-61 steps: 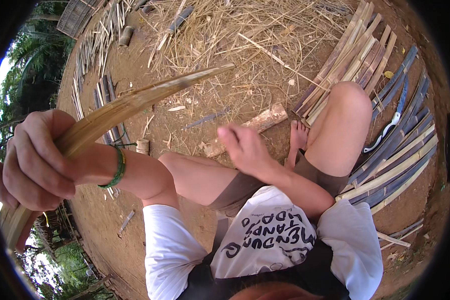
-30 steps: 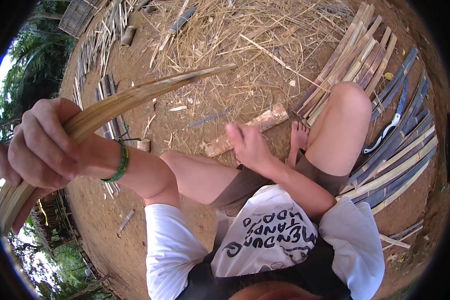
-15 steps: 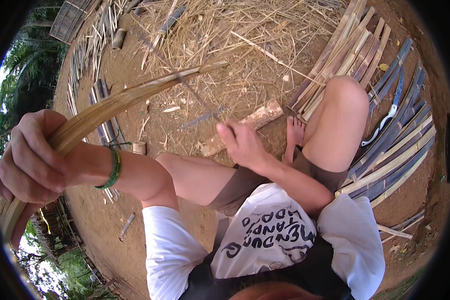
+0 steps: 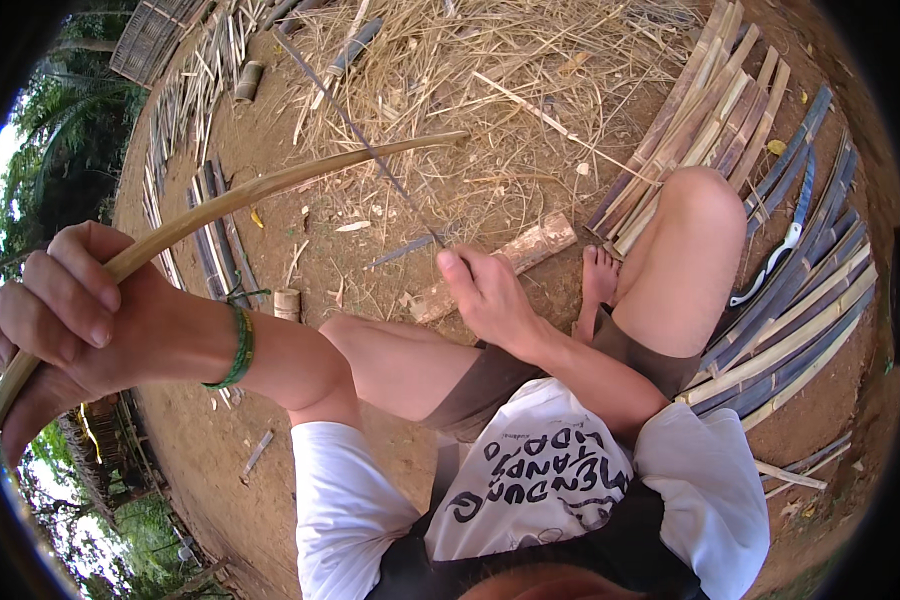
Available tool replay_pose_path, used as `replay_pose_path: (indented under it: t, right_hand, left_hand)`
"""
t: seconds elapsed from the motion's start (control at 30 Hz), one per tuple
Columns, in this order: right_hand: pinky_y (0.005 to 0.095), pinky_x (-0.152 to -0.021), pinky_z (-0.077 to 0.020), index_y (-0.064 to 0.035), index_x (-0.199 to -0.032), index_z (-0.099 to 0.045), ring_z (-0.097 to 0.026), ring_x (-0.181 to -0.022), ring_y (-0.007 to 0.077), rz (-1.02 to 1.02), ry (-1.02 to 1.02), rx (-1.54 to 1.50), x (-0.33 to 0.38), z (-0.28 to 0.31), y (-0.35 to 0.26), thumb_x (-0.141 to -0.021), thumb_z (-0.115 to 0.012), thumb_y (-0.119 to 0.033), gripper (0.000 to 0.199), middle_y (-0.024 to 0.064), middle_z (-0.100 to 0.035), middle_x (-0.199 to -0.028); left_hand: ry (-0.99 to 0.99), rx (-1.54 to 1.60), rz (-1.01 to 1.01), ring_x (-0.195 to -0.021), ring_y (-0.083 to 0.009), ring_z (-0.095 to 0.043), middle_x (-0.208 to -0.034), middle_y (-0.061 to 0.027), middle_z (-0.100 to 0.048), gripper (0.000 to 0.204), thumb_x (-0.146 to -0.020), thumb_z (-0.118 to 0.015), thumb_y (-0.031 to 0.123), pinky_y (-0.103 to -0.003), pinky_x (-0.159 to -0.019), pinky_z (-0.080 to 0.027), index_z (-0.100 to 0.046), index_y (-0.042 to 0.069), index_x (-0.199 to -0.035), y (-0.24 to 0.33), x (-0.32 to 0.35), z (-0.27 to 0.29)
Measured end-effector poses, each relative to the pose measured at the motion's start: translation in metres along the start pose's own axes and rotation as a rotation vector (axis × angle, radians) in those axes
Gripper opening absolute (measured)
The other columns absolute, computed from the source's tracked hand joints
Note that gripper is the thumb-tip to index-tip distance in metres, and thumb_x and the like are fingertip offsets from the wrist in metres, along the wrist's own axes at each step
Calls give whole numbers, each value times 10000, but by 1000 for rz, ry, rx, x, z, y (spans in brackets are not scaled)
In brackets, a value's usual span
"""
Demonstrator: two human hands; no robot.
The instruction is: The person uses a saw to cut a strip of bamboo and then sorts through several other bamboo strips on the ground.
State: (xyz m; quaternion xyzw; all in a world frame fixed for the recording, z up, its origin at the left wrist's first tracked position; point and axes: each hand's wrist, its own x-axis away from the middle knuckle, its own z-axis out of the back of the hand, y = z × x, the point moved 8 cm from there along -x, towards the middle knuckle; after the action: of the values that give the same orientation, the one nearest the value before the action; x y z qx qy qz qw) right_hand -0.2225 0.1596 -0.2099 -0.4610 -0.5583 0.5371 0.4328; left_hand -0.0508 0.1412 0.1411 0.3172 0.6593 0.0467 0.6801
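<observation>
My left hand (image 4: 75, 315), raised at the far left with a green band on its wrist, wraps its fingers round a long, pale bamboo strip (image 4: 240, 197). The strip bows up and to the right, its far tip pointing away over the ground. In front of my body, my right hand (image 4: 485, 295) is closed on a long thin-bladed knife (image 4: 345, 118); its handle is hidden in my fist. The narrow blade slants up and left and crosses the strip near its outer part. Whether the two touch, I cannot tell.
A short log (image 4: 500, 265) lies by my bare foot. Split bamboo slats (image 4: 695, 130) are stacked at the right, beside a white-handled saw (image 4: 775, 260). Shavings (image 4: 490, 80) cover the ground ahead. A small knife-like tool (image 4: 258, 452) lies at the lower left.
The bamboo strip has turned in my left hand and shows a narrower side. The knife blade, blurred before, now shows sharply; my right hand has barely moved.
</observation>
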Motion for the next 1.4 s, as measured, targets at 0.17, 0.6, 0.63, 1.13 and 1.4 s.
replay_pose_path:
  t: [0.17,0.6,0.63,1.13,1.4]
  right_hand:
    - [389,-482,-372,32,-784,-559,-473,-468,198,215,-73,20,6,0,-50,-1019,-499,-325,432,115,-459,-514]
    - [462,-544,-436,39,-703,-624,-587,-540,351,-79,-12,147,-15,22,41,-1012,-457,-517,658,195,-547,-540]
    - [462,-541,-434,40,-695,-622,-582,-530,343,-155,36,183,-20,32,65,-1013,-451,-522,668,195,-543,-536]
    - [500,-649,-469,91,-742,-651,-640,-651,407,-538,59,281,-48,48,187,-990,-399,-599,775,270,-621,-645]
    - [508,-880,-516,83,-942,-715,-664,-983,471,-569,183,660,-34,44,235,-961,-434,-608,746,344,-675,-937]
  left_hand:
    - [-89,-138,-64,-448,-77,-479,-556,78,-493,649,-760,-595,760,-233,-420,-368,-667,123,-862,5,9,-8]
    - [-255,-102,-59,-467,-90,-510,-587,55,-510,711,-805,-497,786,-230,-420,-392,-657,109,-951,-2,4,-29]
    - [-242,-97,-67,-464,-91,-508,-587,54,-509,710,-804,-496,786,-231,-414,-389,-656,109,-943,-5,3,-27]
    - [352,-695,-220,-438,-144,-399,-562,-23,-359,623,-986,-344,674,-276,-431,-388,-424,81,-813,2,-5,-11]
    - [540,-779,-151,-502,-160,-465,-634,-69,-442,733,-947,-57,739,-297,-470,-451,-341,64,-965,-13,-30,57]
